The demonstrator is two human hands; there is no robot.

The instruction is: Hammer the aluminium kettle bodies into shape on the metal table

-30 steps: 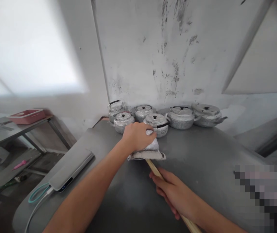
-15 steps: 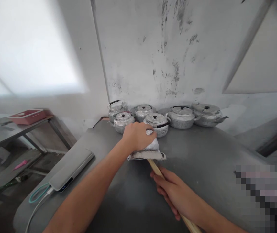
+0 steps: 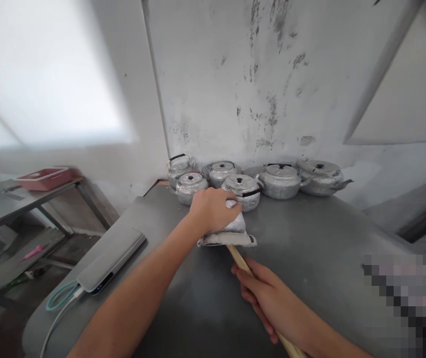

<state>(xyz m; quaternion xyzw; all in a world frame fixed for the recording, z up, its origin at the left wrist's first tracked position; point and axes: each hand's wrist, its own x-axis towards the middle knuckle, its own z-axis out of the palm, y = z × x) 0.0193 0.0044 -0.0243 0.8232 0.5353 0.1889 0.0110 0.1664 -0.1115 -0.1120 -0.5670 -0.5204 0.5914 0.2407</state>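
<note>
Left hand (image 3: 215, 210): curled over the silvery piece (image 3: 237, 224), gripping it.
Right hand (image 3: 263, 294): wrapped around the wooden stick (image 3: 239, 259), near the silvery piece.

Kettles (image 3: 281, 185), far: silver, black knobs (image 3: 239, 180). Metal piece (image 3: 236, 224), nearer: silver. Stick (image 3: 240, 259), near: pale yellow. Table (image 3: 302, 243): dark grey. Power bank (image 3: 110, 256), left: light grey; cable loop (image 3: 49, 300) is teal. Tray (image 3: 49, 183), far left: dusty pink. Wall (image 3: 205, 79): off-white, streaked black.

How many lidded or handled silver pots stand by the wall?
6 visible: back-left pot, front-left pot, back-middle pot, front-middle pot partly behind the left hand, right pot, far-right pot. More may be hidden behind these.
</note>
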